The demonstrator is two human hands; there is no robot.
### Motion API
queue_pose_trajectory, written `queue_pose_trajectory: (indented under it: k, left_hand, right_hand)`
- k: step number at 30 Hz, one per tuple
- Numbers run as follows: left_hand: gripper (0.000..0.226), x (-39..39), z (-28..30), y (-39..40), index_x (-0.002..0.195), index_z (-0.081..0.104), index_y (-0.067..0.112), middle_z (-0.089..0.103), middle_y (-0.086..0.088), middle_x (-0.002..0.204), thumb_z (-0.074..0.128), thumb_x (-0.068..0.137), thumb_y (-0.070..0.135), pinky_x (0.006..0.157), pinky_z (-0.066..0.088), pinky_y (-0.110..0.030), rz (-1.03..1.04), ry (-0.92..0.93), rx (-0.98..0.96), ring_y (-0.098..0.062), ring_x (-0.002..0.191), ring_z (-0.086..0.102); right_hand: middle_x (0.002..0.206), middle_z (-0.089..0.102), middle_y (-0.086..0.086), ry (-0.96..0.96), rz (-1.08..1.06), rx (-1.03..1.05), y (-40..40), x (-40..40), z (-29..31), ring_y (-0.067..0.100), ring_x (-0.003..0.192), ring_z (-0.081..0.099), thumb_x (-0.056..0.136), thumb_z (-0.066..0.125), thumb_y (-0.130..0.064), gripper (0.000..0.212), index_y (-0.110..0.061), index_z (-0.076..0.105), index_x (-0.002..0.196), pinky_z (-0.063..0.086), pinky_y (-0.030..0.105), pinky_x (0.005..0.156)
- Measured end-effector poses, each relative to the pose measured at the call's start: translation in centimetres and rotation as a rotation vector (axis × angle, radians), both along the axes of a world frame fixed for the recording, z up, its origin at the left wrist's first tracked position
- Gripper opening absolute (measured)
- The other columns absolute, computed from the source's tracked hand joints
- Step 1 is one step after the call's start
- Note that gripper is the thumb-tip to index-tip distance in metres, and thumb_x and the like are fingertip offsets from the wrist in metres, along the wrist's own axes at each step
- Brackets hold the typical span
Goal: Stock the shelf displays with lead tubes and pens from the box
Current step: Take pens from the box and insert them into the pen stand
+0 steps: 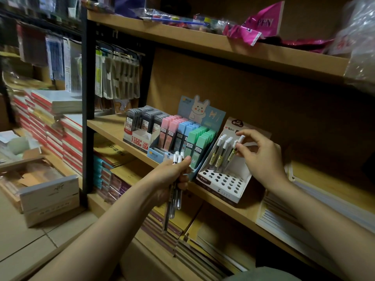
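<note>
Your right-hand fingers [242, 148] pinch the white cap end of a single lead tube [235, 151], which stands tilted in the back row of the white display stand [225, 179], just beside two other tubes [220, 152] already seated there with their white caps up. Your right hand [261, 157] hovers over the stand's right side, thumb and forefinger closed on that tube and the other fingers loosely curled above it. The stand's perforated tray shows rows of round holes in front of the tubes, and its printed back card rises behind them. Your left hand [174, 175] grips a bundle of clear tubes [173, 197] just left of the stand, white caps poking out above the fist and the clear barrels hanging down below it. The stand sits on the middle wooden shelf [233, 211], touching the rabbit-card display [188, 136] on its left, which holds pink, blue and green lead cases. Further left on that shelf stands a display of dark grey lead cases [142, 122]. On the shelf above lie pink packets [255, 27] and clear bags. Below the middle shelf lie stacks of notebooks [182, 236], and at the far left a cardboard box [48, 197] sits on the floor near piled red-edged books [50, 126].
</note>
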State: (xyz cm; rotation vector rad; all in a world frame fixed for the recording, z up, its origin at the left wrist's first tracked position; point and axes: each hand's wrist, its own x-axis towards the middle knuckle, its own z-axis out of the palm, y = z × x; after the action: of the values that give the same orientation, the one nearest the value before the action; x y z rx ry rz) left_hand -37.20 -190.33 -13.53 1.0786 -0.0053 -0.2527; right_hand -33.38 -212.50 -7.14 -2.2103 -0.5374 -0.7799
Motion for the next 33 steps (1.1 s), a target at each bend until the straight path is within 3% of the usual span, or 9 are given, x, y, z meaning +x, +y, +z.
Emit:
queue_pose_trajectory:
  k: [3, 5, 8, 14, 20, 23, 26, 28, 33]
  left_hand:
    - [0.019, -0.3, 0.2, -0.3, 0.097, 0.048, 0.010, 0.048, 0.003, 0.061, 0.056, 0.097, 0.027, 0.042, 0.039, -0.017, -0.010, 0.001, -0.017, -0.004, 0.046, 0.042]
    - [0.018, -0.6, 0.5, -0.5, 0.097, 0.047, 0.010, 0.048, 0.003, 0.059, 0.054, 0.098, 0.026, 0.043, 0.039, -0.016, -0.023, -0.010, -0.013, -0.004, 0.046, 0.042]
    - [0.018, -0.9, 0.8, -0.6, 0.097, 0.046, 0.009, 0.048, 0.004, 0.056, 0.053, 0.099, 0.026, 0.043, 0.040, -0.017, -0.041, -0.026, 0.004, -0.005, 0.046, 0.042]
    - [0.023, -1.1, 1.0, -0.6, 0.098, 0.049, 0.008, 0.048, 0.003, 0.063, 0.057, 0.096, 0.030, 0.046, 0.042, -0.017, -0.039, -0.079, 0.054, -0.005, 0.050, 0.042]
    - [0.016, -1.5, 1.7, -0.8, 0.101, 0.042, 0.011, 0.047, 0.002, 0.067, 0.051, 0.099, 0.024, 0.046, 0.040, -0.016, -0.093, -0.127, -0.146, -0.006, 0.053, 0.041]
    - [0.011, -1.4, 2.1, -0.7, 0.097, 0.042, 0.012, 0.048, 0.003, 0.066, 0.046, 0.101, 0.021, 0.045, 0.039, -0.015, -0.041, -0.140, -0.256, -0.006, 0.053, 0.040]
    - [0.016, -1.0, 2.2, -0.9, 0.088, 0.041, 0.014, 0.044, 0.002, 0.064, 0.044, 0.102, 0.021, 0.045, 0.037, -0.015, 0.074, -0.182, -0.307, -0.006, 0.050, 0.038]
    - [0.021, -0.7, 2.0, -1.0, 0.084, 0.042, 0.014, 0.042, 0.003, 0.062, 0.043, 0.103, 0.023, 0.046, 0.038, -0.017, 0.162, -0.226, -0.273, -0.006, 0.050, 0.039]
    - [0.018, -0.7, 1.8, -0.5, 0.087, 0.046, 0.014, 0.045, 0.006, 0.062, 0.048, 0.101, 0.024, 0.049, 0.041, -0.019, 0.311, -0.294, -0.184, -0.006, 0.053, 0.042]
  right_hand:
    - [0.094, 0.065, -0.013, -0.008, -0.030, -0.001, 0.3, 0.2, 0.1, 0.000, 0.078, 0.068, 0.088, 0.070, -0.011, 0.032, -0.025, 0.064, 0.116, 0.058, 0.016, 0.067]
    - [0.092, 0.062, -0.011, 0.004, -0.069, -0.022, 0.7, 0.5, 0.3, -0.005, 0.078, 0.062, 0.085, 0.072, -0.012, 0.036, -0.022, 0.060, 0.117, 0.052, 0.007, 0.062]
    - [0.089, 0.058, -0.010, 0.035, -0.125, -0.093, 1.3, 0.4, 0.1, -0.008, 0.075, 0.053, 0.085, 0.073, -0.012, 0.028, -0.026, 0.053, 0.099, 0.042, 0.002, 0.052]
    - [0.096, 0.053, -0.004, -0.005, -0.154, -0.196, 1.1, 0.0, -0.3, 0.000, 0.079, 0.050, 0.085, 0.072, -0.011, 0.024, -0.022, 0.051, 0.083, 0.037, 0.006, 0.058]
    - [0.099, 0.057, -0.005, 0.055, -0.087, -0.076, 1.8, -1.8, 0.1, 0.007, 0.071, 0.058, 0.090, 0.066, -0.022, 0.015, -0.020, 0.061, 0.104, 0.049, 0.016, 0.059]
    - [0.085, 0.066, -0.002, 0.484, 0.153, 0.084, 3.6, -4.5, -1.0, 0.012, 0.072, 0.067, 0.093, 0.060, -0.028, 0.018, -0.014, 0.064, 0.104, 0.055, 0.021, 0.062]
    - [0.098, 0.069, 0.005, 0.996, 0.331, 0.154, 5.9, -6.7, -3.2, 0.020, 0.086, 0.070, 0.094, 0.051, -0.045, 0.040, -0.011, 0.064, 0.113, 0.058, 0.033, 0.071]
    - [0.100, 0.072, 0.007, 1.211, 0.431, 0.327, 7.0, -7.5, -3.7, 0.025, 0.091, 0.072, 0.098, 0.047, -0.042, 0.042, -0.008, 0.059, 0.119, 0.060, 0.038, 0.073]
    - [0.086, 0.074, 0.002, 1.222, 0.526, 0.284, 8.2, -7.7, -3.9, 0.012, 0.075, 0.071, 0.098, 0.054, -0.014, 0.013, -0.011, 0.057, 0.111, 0.055, 0.022, 0.060]
